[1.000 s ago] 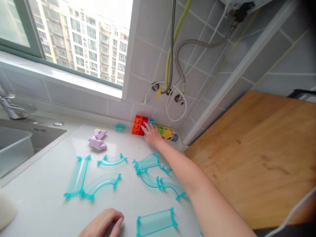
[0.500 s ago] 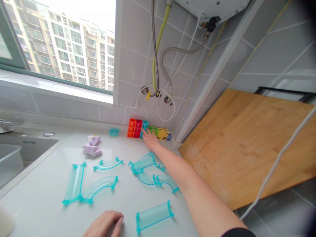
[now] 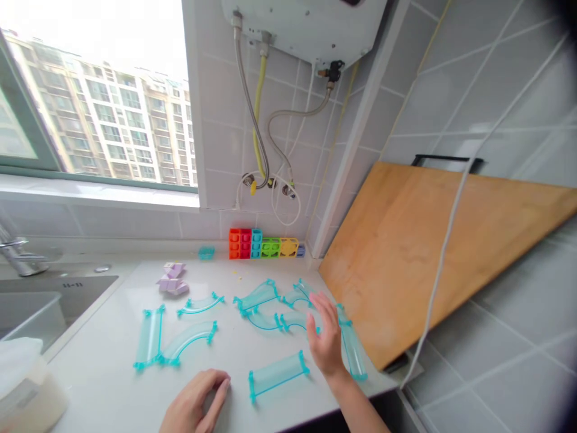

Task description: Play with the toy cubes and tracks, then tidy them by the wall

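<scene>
My right hand point(image 3: 326, 338) is open and empty, fingers raised and thumb apart, over the right side of the counter. It partly covers a curved clear-teal track piece point(image 3: 296, 319). Just right of it lies a long teal track piece point(image 3: 354, 349), and a forked-looking piece point(image 3: 297, 294) is behind its fingertips. My left hand point(image 3: 198, 400) rests at the counter's front, fingers loosely curled with a gap to the thumb, nothing visible in it. Between the hands lies a straight teal piece point(image 3: 277, 376). Wide point(image 3: 259, 297) and curved point(image 3: 192, 341) pieces lie farther back.
A row of coloured blocks point(image 3: 246, 243) stands against the back wall. Lilac blocks point(image 3: 172, 279) lie left of centre, near the sink point(image 3: 85, 294). A white container point(image 3: 31, 385) is at front left. A wooden board point(image 3: 442, 240) leans at right, with a white cable point(image 3: 444, 252) before it.
My right hand has left the coloured blocks and come back toward me, over the track pieces. My left hand stays on the counter. The view has shifted, showing the counter's front edge.
</scene>
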